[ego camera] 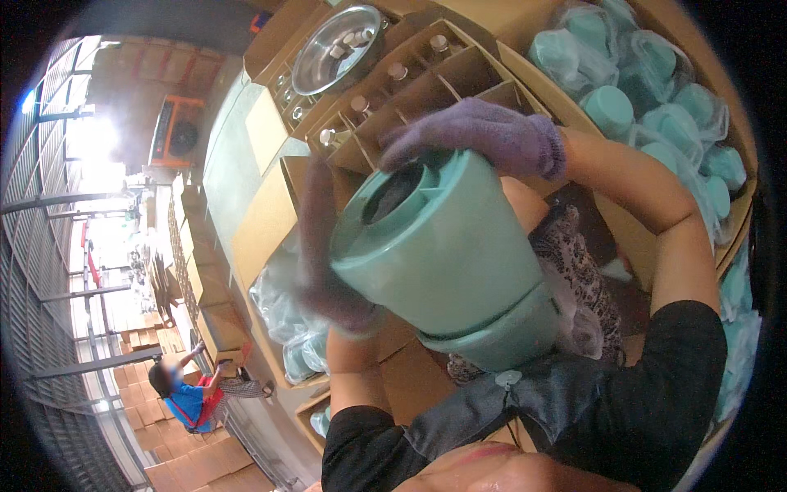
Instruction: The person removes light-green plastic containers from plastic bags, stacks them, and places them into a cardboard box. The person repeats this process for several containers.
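Note:
A teal plastic cap (442, 246) looms large near the camera, tilted, its hollow end with an inner ring facing up and left. My right hand (467, 135), in a purple knit glove, curls over its upper side with the fingers at the rim. My left hand (326, 264), also gloved, is blurred beside the rim's left edge; whether it touches the cap cannot be told. Crumpled clear plastic (581, 326) shows behind the cap's lower end. Beyond my hands, a divided cardboard carton (452, 89) holds glass bottles (361, 106) with stoppers or caps.
A metal bowl (307, 67) with small pale pieces rests over another divided carton. Bagged teal caps (609, 111) fill the box on the right; more bagged pieces (301, 350) lie at left. A co-worker (190, 400) handles cartons near an orange machine (178, 132).

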The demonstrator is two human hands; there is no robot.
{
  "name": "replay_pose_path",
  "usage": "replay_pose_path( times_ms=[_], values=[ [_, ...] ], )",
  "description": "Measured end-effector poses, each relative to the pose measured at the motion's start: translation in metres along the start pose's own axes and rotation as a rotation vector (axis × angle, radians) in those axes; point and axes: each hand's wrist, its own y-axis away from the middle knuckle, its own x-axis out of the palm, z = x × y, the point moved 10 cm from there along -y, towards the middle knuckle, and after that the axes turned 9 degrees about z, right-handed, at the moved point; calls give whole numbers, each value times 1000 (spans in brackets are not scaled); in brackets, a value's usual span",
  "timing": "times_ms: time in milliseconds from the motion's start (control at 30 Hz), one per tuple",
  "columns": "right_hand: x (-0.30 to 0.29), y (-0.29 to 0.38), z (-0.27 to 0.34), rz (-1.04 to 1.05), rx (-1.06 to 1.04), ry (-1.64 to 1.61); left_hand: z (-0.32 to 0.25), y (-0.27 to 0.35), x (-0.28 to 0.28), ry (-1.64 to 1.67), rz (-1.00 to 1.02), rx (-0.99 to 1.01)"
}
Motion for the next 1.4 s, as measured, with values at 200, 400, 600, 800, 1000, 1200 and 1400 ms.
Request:
replay_pose_path(
  times_ms=[200,400,600,800,1000,1200,1400],
  values=[
    [6,-14,12,299,376,-310,13,9,-20,140,-5,-15],
    [10,-49,59,776,719,336,-41,9,22,-339,71,101],
    [9,-28,53,796,1194,715,-87,8,66,-534,172,297],
    [37,-39,125,995,629,306,-121,31,61,-391,215,451],
    [38,-40,116,956,1036,966,-122,32,64,-488,191,369],
    [29,-58,123,924,843,887,-103,24,51,-345,144,233],
    [47,-67,144,1046,410,735,-107,24,50,-286,265,312]
  ],
)
